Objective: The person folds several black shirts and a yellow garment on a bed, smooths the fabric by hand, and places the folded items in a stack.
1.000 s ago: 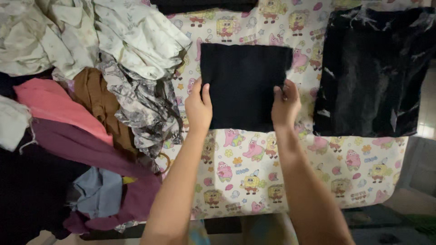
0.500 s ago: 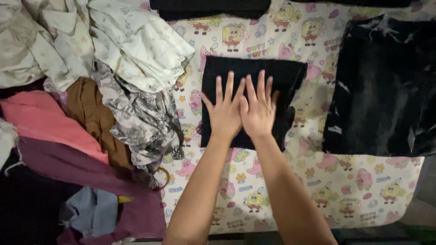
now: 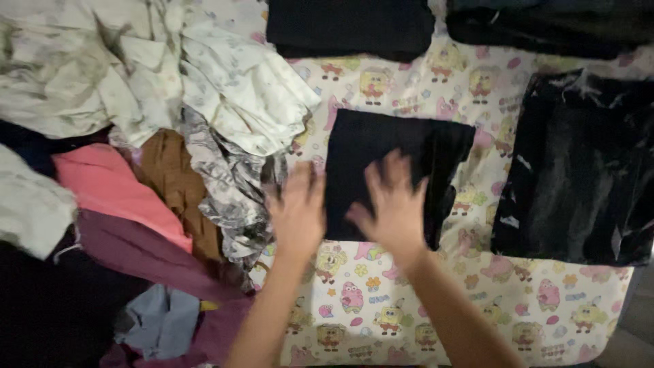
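A folded black cloth (image 3: 395, 146) lies flat on a cartoon-print sheet (image 3: 545, 286) in the middle of the head view. My left hand (image 3: 298, 212) hovers, blurred, at the cloth's left edge with fingers spread and nothing in it. My right hand (image 3: 392, 204) is over the cloth's lower part, fingers apart, holding nothing. Whether either palm touches the cloth I cannot tell.
A pile of unfolded clothes fills the left: white floral fabric (image 3: 225, 88), grey patterned cloth (image 3: 231, 184), brown (image 3: 174, 184), pink (image 3: 109, 191), maroon (image 3: 143, 252) and light blue (image 3: 160, 320) pieces. A folded dark garment (image 3: 579, 170) lies at the right. More folded dark pieces (image 3: 351, 27) sit at the top.
My hands went from holding the cloth's sides to pressing flat together on it, then drew back toward me and apart. The view shifted, so everything sits lower in frame.
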